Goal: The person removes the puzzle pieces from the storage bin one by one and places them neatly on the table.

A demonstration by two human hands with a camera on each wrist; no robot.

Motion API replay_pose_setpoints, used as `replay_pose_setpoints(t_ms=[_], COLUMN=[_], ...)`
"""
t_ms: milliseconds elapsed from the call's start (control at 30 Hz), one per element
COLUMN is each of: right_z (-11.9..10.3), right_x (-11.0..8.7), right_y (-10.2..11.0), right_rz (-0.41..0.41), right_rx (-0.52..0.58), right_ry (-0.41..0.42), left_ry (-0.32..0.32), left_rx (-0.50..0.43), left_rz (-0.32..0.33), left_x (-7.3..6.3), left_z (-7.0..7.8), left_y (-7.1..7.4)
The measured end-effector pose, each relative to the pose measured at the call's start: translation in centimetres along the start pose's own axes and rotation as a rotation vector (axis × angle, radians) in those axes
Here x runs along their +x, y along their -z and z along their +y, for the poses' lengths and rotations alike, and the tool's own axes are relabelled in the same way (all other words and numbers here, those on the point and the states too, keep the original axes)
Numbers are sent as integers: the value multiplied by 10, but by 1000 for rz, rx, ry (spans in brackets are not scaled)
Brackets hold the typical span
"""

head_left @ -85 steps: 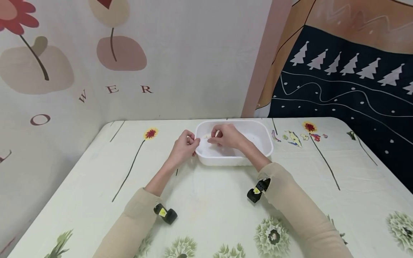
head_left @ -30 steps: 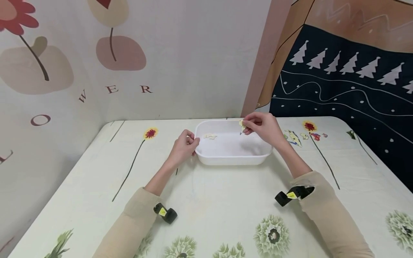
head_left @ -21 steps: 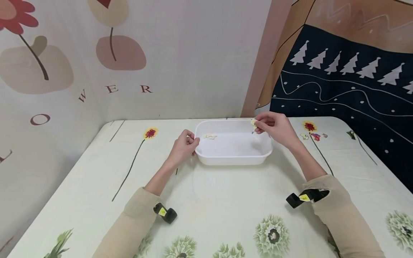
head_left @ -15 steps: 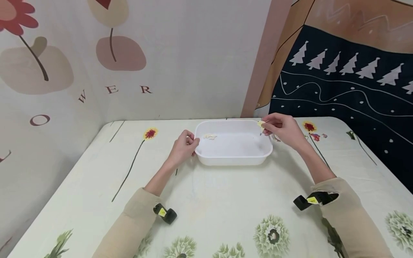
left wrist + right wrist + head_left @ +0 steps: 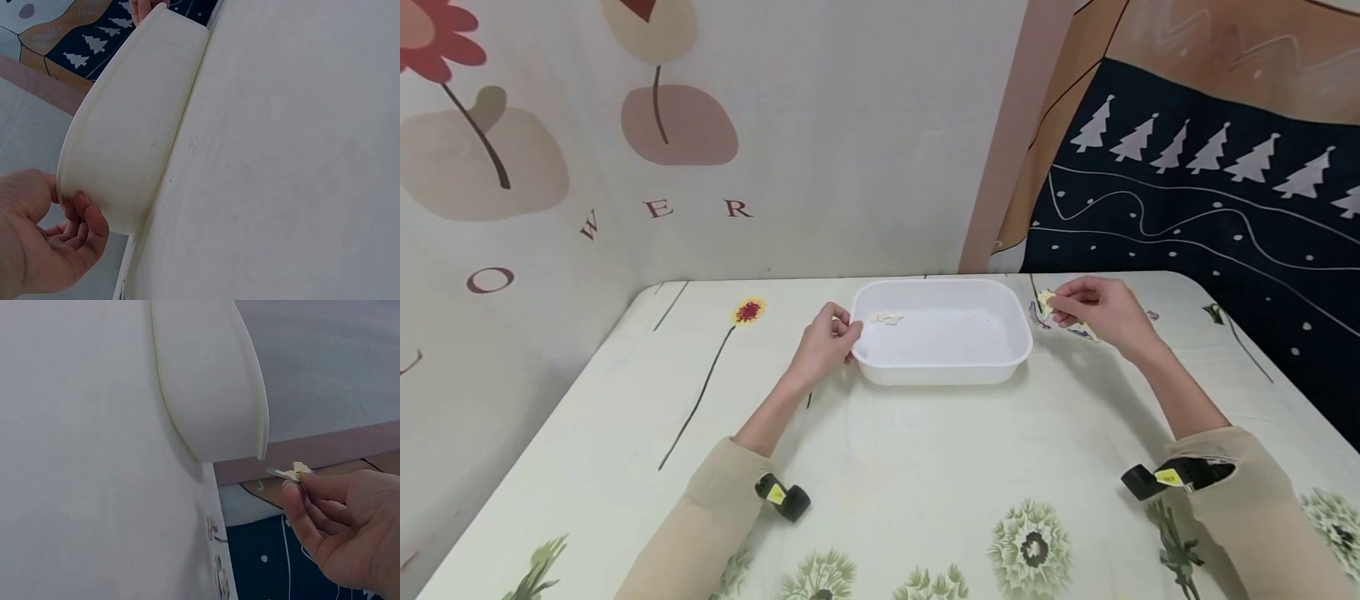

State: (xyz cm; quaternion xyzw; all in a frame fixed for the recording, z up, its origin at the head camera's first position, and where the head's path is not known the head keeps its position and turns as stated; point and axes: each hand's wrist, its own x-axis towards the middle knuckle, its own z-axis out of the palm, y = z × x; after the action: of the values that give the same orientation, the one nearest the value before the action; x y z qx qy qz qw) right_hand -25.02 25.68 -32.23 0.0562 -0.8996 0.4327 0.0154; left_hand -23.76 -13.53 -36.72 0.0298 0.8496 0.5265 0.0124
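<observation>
A white plastic tub [image 5: 940, 375] stands on the table, and my left hand [image 5: 826, 343] pinches its left rim between thumb and fingers. One pale yellow cutout [image 5: 887, 318] lies flat inside, near the left end. Beyond the tub's right end, my right hand [image 5: 1101, 310] is raised over the table, pinching a small yellow cutout [image 5: 299, 470] at the fingertips. Below and around that hand lie several colourful cutouts, among them a purple one [image 5: 1037, 317] beside the tub and a blue-edged one [image 5: 1082, 332]; the hand partly hides this group.
A pale flower-printed cloth [image 5: 887, 467] covers the table. Behind it hangs a light printed curtain [image 5: 850, 167], with a dark tree-patterned cloth [image 5: 1187, 208] at the right. Each wrist carries a small black camera.
My right hand came out of the tub with a yellow cutout and moved right, past the tub's right end. My left hand stayed at the left rim. The other cutout inside stayed put.
</observation>
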Motion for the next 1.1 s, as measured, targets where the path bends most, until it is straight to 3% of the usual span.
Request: replay_pose_setpoints(t_ms=[233,667,1100], right_z=[16,39,44], right_x=[-2,-5,-5], right_y=[7,0,-2], right_rz=[-113,-273,-307], right_rx=[-33,-40,-68], right_ry=[-48,-154,-158], left_ry=[-2,-1,2], left_rx=[-2,-6,-7], left_rz=[-1,-4,-1], left_x=[-1,-1,-1], left_z=[0,0,1], left_y=[0,0,0])
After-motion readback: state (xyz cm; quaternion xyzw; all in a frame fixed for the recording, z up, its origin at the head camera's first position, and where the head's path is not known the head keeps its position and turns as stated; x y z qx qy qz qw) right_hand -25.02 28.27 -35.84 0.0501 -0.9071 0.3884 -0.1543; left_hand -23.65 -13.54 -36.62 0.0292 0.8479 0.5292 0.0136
